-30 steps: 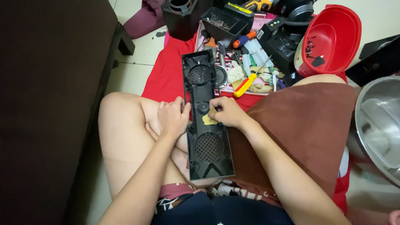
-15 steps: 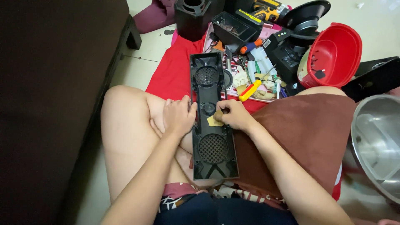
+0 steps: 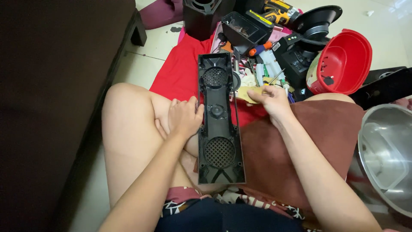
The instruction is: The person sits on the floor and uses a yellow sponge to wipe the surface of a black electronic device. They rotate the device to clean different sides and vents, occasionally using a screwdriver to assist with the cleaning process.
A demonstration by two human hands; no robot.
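Observation:
A long black plastic panel (image 3: 219,124) with two round grilles lies lengthwise across my lap. My left hand (image 3: 184,118) grips its left edge near the middle. My right hand (image 3: 270,99) is just off the panel's right edge, fingers pinched on a small tan piece (image 3: 245,93). A thin metal shaft (image 3: 277,76) sticks up past those fingers; I cannot tell whether the hand holds it.
A red cloth (image 3: 180,73) on the floor carries a heap of small tools and black housings (image 3: 244,25). A red plastic bowl (image 3: 343,60) stands at the right, with a steel pot (image 3: 386,159) nearer. Dark furniture (image 3: 51,86) fills the left. A brown cloth (image 3: 300,141) covers my right leg.
My right hand has left the panel's middle and moved right, taking the tan piece with it. My left hand stays on the panel's edge.

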